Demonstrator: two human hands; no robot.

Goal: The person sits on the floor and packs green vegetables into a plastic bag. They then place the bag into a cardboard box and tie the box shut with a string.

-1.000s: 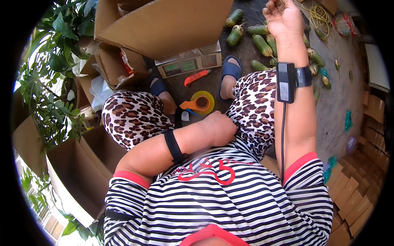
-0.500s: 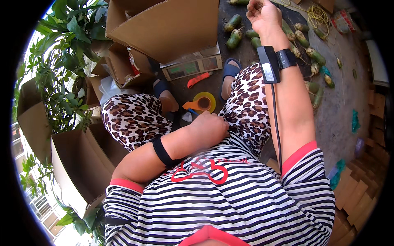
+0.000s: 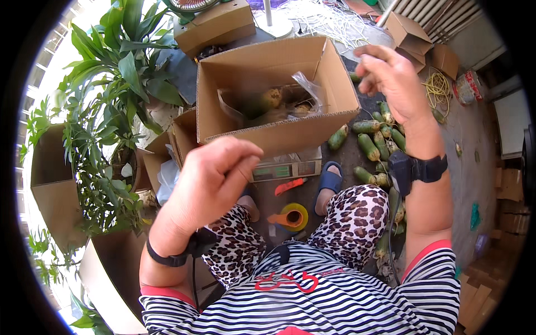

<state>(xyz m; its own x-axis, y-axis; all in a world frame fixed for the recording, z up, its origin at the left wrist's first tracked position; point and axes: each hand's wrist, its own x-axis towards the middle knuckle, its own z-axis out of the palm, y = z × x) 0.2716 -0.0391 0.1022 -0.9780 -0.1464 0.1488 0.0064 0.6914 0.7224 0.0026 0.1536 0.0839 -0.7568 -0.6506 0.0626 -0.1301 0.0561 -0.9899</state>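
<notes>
A tall open cardboard box stands on a weighing scale in front of my feet. Inside it, a green radish lies among clear plastic bag film. My left hand is raised before the box's near left corner, fingers bent and thumb apart, with nothing seen in it. Beyond the box's right edge hovers my right hand, slightly blurred, its fingers apart and empty. Several green radishes lie on the floor below it.
Between my feet are a roll of yellow tape and a red-orange tool. Open cartons and leafy plants crowd the left. A yellow rope coil lies far right; a smaller carton stands behind the box.
My left hand has risen from my lap toward the box. My right hand remains out to the right, fingers more spread. The view has tilted forward, bringing the box's inside into sight.
</notes>
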